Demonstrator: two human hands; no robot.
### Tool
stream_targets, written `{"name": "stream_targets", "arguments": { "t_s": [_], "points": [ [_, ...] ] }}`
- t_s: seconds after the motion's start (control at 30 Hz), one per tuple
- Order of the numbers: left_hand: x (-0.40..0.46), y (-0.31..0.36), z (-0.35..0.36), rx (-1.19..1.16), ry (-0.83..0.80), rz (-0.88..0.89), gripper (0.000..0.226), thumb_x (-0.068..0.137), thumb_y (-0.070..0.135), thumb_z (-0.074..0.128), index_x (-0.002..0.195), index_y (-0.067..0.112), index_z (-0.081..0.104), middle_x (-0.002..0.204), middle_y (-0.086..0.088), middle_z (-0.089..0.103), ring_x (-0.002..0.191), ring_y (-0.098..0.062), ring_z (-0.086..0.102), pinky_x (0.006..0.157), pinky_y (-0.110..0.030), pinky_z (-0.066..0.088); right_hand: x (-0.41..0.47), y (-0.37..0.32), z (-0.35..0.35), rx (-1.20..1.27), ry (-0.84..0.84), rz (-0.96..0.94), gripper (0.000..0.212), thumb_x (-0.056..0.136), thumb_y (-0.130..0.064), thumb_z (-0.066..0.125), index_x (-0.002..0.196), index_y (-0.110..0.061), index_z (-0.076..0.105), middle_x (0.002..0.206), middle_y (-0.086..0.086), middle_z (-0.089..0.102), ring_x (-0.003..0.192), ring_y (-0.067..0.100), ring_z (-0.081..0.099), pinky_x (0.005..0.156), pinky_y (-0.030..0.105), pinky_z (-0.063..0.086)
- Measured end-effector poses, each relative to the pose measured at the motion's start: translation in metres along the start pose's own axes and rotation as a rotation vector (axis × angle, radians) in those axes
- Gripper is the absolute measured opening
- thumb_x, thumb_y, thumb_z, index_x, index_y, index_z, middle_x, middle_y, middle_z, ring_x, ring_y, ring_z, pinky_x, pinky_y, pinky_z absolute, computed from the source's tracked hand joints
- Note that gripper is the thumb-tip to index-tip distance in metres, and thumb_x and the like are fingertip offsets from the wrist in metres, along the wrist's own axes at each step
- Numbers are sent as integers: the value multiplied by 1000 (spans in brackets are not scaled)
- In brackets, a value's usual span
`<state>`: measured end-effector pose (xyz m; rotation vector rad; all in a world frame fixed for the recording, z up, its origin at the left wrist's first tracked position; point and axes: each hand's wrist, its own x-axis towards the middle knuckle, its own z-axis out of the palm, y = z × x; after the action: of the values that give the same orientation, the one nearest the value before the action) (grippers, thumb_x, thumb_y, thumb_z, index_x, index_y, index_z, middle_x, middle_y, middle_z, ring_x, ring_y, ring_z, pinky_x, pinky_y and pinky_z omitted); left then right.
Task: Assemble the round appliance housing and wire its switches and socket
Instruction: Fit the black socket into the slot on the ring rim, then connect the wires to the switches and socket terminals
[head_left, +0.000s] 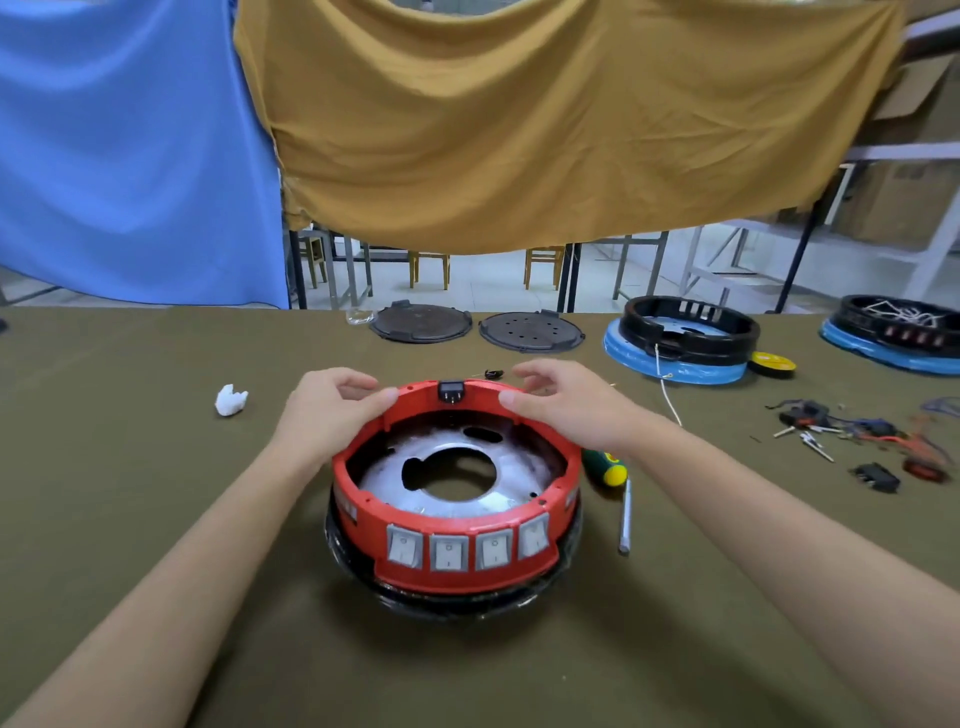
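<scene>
A red housing with grey switches sits on olive cloth, beneath blue and mustard drapes.

An olive-green tabletop carries a crumpled white wad at left. A blue cloth and a mustard-yellow cloth hang side by side behind it. Beneath their lower edges show wooden chairs, grey metal table legs and a pale floor. Metal shelving with cardboard boxes stands at far right.
</scene>
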<state>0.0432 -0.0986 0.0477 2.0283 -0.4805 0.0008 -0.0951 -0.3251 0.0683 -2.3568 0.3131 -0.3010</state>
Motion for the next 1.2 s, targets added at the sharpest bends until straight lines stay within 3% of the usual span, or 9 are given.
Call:
{"name": "stream_targets", "arguments": {
  "t_s": [0.1,0.23,0.4,0.5,0.67,0.8,1.0,1.07,1.2],
  "points": [
    [-5,3,-13,75,-165,-118,45,83,53,69,117,30,50,107,5,60,88,-12,63,69,-30,48,-19,11,-5,133,-48,133,59,94,-52,58,144,-22,45,128,-9,54,113,12,56,93,25,46],
    [-25,-5,-13,140,-269,-148,30,80,23,59,107,34,53,94,5,67,79,-14,65,62,-29,46,-28,22,-19,360,-15,174,28,100,-39,55,117,-19,64,109,4,73,100,19,70,92,38,57],
    [-26,-2,2,-62,-8,-99,46,84,-4,48,117,26,61,103,2,66,91,-17,64,73,-33,51,-23,50,-13,372,444,209,14,98,-17,53,99,-18,67,99,5,70,88,18,66,81,38,56],
    [-24,-5,12,-228,123,-123,37,85,-5,55,106,23,67,106,0,68,89,-13,64,76,-33,53,-27,78,-8,246,614,287,18,95,-11,51,96,-21,65,97,-2,67,85,14,62,71,28,48],
    [-41,-11,22,-525,115,-102,37,87,4,52,107,30,70,115,2,68,109,-18,63,96,-37,50,-27,105,1,239,593,394,19,88,-7,51,90,-20,65,93,-6,64,89,14,59,62,20,38],
    [-54,-9,33,-483,63,12,57,62,13,41,107,33,70,125,-2,62,117,-19,58,101,-42,47,-22,108,-1,185,528,397,11,87,-12,56,86,-20,63,87,-5,64,87,18,60,62,25,40],
    [-48,-14,38,-485,139,36,50,73,1,41,100,28,72,121,-4,65,116,-22,59,104,-47,45,-15,117,-25,138,403,410,9,85,-14,55,85,-17,64,89,7,70,68,21,64,41,22,44],
    [-45,-18,39,-493,148,41,49,78,-3,40,101,25,73,120,-5,66,116,-23,59,104,-49,45,-7,118,-28,118,401,400,8,85,-14,56,89,-17,62,91,9,70,65,21,65,47,28,52],
    [-37,-20,44,-509,152,62,50,81,-10,38,101,18,73,121,-7,66,119,-24,57,107,-47,43,12,120,-32,-218,357,289,23,88,-23,66,111,-19,65,113,5,58,98,26,64,88,38,53]
  ]
}}
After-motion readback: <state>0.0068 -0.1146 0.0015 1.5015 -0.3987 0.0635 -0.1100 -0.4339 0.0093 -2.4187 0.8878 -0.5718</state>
